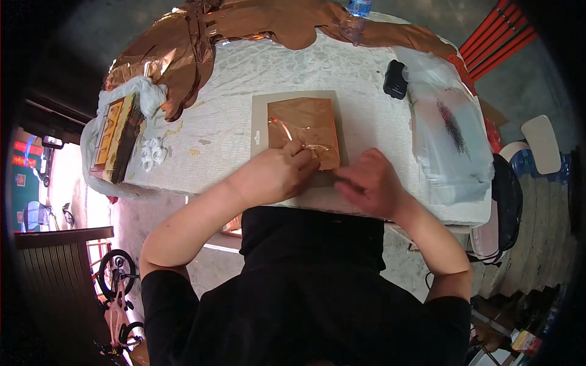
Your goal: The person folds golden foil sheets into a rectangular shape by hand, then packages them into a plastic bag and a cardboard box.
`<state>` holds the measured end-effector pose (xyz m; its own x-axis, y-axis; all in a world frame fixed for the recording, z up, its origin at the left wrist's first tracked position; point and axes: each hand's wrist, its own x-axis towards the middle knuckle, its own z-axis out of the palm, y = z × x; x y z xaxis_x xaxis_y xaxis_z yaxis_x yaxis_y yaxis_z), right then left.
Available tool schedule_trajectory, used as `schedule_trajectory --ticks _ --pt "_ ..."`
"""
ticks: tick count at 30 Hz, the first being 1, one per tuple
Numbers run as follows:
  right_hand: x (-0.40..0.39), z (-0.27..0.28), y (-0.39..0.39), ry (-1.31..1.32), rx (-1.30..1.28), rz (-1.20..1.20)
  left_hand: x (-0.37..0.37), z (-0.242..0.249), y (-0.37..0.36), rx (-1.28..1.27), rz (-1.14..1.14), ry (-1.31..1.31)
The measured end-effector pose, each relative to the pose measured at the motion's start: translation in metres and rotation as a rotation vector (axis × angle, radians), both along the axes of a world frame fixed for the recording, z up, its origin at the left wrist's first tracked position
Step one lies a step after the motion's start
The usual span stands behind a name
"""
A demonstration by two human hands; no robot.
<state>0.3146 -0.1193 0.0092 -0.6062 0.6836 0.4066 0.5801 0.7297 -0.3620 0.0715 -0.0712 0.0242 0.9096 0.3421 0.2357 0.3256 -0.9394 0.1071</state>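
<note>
A square copper-coloured foil sheet (300, 116) lies on a grey-beige board (260, 113) at the table's near edge. My left hand (285, 172) is on the foil's lower left part, fingers closed and pinching; creases run out from the fingertips. My right hand (371, 185) is just off the foil's lower right corner, slightly blurred. Its fingers are curled closed, and whatever they may hold is hidden.
Large copper foil pieces (262, 24) cover the table's far edge. At left are a stack of packets (115, 137) and small white rolls (152, 154). A black case (395, 79) and plastic bags (452, 140) lie at right; a bottle (360, 7) stands at the back.
</note>
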Motion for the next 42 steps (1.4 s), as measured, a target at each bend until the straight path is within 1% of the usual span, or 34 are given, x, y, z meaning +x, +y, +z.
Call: schedule_trajectory --ticks 1,2,4,5,7,8,10,13,15,18,20,23,27,29,30,32,33,34,36,37,38,40,42 --pt "0.002 0.001 0.001 0.052 -0.08 -0.063 0.0 -0.001 -0.001 -0.021 0.023 0.045" --pt "0.0 0.002 0.002 0.051 -0.081 -0.067 0.0 -0.001 -0.003 -0.04 0.044 0.09" --pt "-0.012 0.004 0.005 0.104 0.043 -0.134 0.0 0.0 -0.005 -0.062 0.058 0.104" --pt "-0.015 0.004 0.005 0.105 0.044 -0.138 0.001 0.001 -0.005 -0.084 0.077 0.117" --pt "-0.019 0.001 0.004 -0.038 0.106 -0.085 -0.001 -0.002 -0.004 -0.063 0.061 0.091" --pt "-0.018 -0.001 0.003 -0.036 0.104 -0.083 -0.002 -0.004 -0.004 -0.043 0.052 0.062" --pt "-0.014 -0.005 -0.001 -0.142 0.013 -0.024 -0.003 -0.002 -0.005 -0.076 0.066 0.059" --pt "-0.01 -0.004 -0.005 -0.208 0.007 0.015 -0.004 -0.003 -0.006 -0.105 0.079 0.051" --pt "-0.008 -0.002 -0.006 -0.207 0.009 0.014 -0.006 -0.003 -0.006 -0.099 0.082 0.05" --pt "-0.006 -0.001 -0.006 -0.214 0.022 0.017 -0.013 -0.001 -0.008 -0.162 0.092 -0.011" --pt "-0.006 -0.001 -0.006 -0.218 0.034 0.02 -0.021 0.001 -0.008 -0.284 0.079 -0.05" --pt "-0.005 -0.001 -0.007 -0.21 -0.013 0.015 -0.035 0.001 -0.012 -0.307 0.112 -0.041" --pt "-0.004 -0.003 -0.007 -0.182 -0.014 0.015 -0.049 0.0 -0.013 -0.287 0.165 -0.054" --pt "-0.004 -0.002 -0.006 -0.175 0.005 0.021 -0.056 -0.004 -0.006 -0.304 0.134 -0.194" --pt "-0.004 -0.002 -0.006 -0.174 0.001 0.017 -0.057 -0.005 -0.003 -0.289 0.138 -0.192" --pt "-0.005 -0.003 -0.006 -0.174 0.007 0.018 -0.051 -0.008 0.004 -0.347 0.21 -0.262" --pt "-0.005 -0.003 -0.006 -0.178 0.006 0.011 -0.045 -0.009 0.009 -0.283 0.204 -0.272" --pt "-0.004 -0.003 -0.006 -0.183 0.004 0.002 -0.036 -0.006 0.013 -0.274 0.201 -0.277" --pt "-0.004 -0.003 -0.006 -0.185 0.019 0.0 -0.019 0.001 0.024 -0.147 0.287 -0.307" --pt "-0.004 -0.003 -0.006 -0.182 0.024 0.001 -0.017 -0.005 0.033 -0.224 0.307 -0.234" --pt "-0.004 -0.004 -0.006 -0.188 0.03 -0.007 -0.014 -0.009 0.036 -0.219 0.298 -0.239" --pt "-0.004 -0.005 -0.006 -0.176 0.03 -0.008 -0.008 -0.015 0.038 -0.171 0.278 -0.164" --pt "-0.004 -0.004 -0.006 -0.181 0.032 -0.012 -0.009 -0.017 0.039 -0.194 0.277 -0.119"
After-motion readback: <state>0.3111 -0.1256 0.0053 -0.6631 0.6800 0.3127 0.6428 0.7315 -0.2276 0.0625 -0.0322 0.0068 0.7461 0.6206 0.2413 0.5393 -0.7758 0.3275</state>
